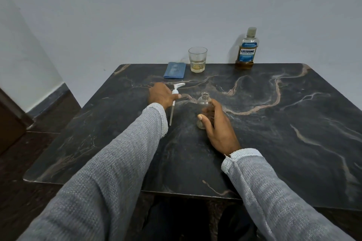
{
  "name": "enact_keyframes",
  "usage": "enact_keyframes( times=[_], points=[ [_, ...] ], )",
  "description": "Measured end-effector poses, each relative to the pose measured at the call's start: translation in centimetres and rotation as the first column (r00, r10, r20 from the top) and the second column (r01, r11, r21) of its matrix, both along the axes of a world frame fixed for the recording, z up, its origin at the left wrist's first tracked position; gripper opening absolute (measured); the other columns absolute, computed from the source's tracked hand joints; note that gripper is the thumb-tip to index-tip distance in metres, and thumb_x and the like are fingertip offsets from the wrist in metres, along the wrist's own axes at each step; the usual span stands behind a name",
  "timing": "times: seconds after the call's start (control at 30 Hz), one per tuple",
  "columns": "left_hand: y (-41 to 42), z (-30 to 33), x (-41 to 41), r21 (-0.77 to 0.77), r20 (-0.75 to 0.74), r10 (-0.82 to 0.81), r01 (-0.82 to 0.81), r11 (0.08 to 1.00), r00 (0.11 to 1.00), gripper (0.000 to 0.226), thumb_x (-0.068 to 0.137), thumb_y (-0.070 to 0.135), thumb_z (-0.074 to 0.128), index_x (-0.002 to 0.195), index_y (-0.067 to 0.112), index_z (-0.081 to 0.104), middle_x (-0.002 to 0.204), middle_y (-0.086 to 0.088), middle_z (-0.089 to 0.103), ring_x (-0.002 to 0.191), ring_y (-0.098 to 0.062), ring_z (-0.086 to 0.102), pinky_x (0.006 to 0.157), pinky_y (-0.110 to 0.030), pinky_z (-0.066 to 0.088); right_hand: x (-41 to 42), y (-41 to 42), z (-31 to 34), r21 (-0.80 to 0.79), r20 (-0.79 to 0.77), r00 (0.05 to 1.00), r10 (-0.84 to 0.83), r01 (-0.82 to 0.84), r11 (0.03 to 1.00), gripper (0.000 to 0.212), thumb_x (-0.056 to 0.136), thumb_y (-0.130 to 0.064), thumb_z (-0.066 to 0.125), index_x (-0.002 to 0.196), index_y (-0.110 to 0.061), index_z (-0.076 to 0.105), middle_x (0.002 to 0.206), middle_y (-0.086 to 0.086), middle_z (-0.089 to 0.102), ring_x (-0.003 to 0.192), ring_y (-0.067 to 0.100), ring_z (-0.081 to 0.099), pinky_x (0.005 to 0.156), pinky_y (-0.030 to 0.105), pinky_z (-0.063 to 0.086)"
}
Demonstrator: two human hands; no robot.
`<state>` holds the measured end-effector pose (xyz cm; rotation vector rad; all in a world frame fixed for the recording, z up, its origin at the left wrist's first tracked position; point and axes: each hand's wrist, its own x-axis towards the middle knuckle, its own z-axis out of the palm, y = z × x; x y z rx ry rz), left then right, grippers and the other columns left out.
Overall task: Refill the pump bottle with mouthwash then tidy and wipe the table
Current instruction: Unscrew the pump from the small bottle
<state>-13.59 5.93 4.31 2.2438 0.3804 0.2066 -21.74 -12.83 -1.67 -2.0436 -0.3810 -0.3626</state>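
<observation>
1. The right hand has its grip clamped round the small clear glass bottle, which stands upright and uncapped near the middle of the dark marble counter. Almost nothing shows inside it, so the refill looks not yet done.
2. The left hand, just left of the bottle, has its grip closed on the white pump head, whose dip tube slants down toward the counter. If the tube is wet, it could drip or smear there, adding to the wiping.
3. The Listerine mouthwash bottle stands capped, well beyond the glass bottle and to its right, at the counter's far edge. A careless reach could knock it off that edge.
4. The tumbler, far behind the glass bottle, holds a little amber liquid; the blue folded cloth lies just left of it.
5. The glass bottle's neck is narrow, so pouring without a steady hold would likely spill.
6. Both hands are occupied; opening the mouthwash calls for setting something down first.
</observation>
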Motion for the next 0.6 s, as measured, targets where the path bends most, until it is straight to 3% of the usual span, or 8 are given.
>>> enact_keyframes(
  times=[0.13, 0.6],
  points=[
    [0.4, -1.0, 0.6, 0.043, -0.065, 0.051, -0.048, 0.998, 0.997, 0.037, 0.071, 0.036, 0.084, 0.088, 0.004, 0.076, 0.089, -0.011, 0.074, 0.084, -0.022, 0.068, 0.069, -0.03, 0.046, -0.1, 0.0, 0.1, -0.004, -0.002, 1.0, -0.002, 0.002, 1.0, 0.053, 0.096, -0.03, 0.056, 0.142, -0.02, 0.032, 0.128, 0.003, 0.057, 0.116, 0.012, 0.055, 0.101, 0.028, 0.044],
    [0.0, -2.3, 2.9, 0.19, -0.151, 0.069, -0.039, 0.981, 0.986, 0.045, 0.075, 0.043, 0.079, 0.093, 0.003, 0.07, 0.099, -0.011, 0.072, 0.085, -0.025, 0.063, 0.059, -0.031, 0.037, 0.1, 0.2, 0.0, 0.037, -0.03, 1.0, -0.008, 0.009, 0.999, 0.053, 0.094, -0.03, 0.058, 0.14, -0.021, 0.033, 0.128, 0.002, 0.056, 0.117, 0.013, 0.056, 0.101, 0.04, 0.046]
  ],
)
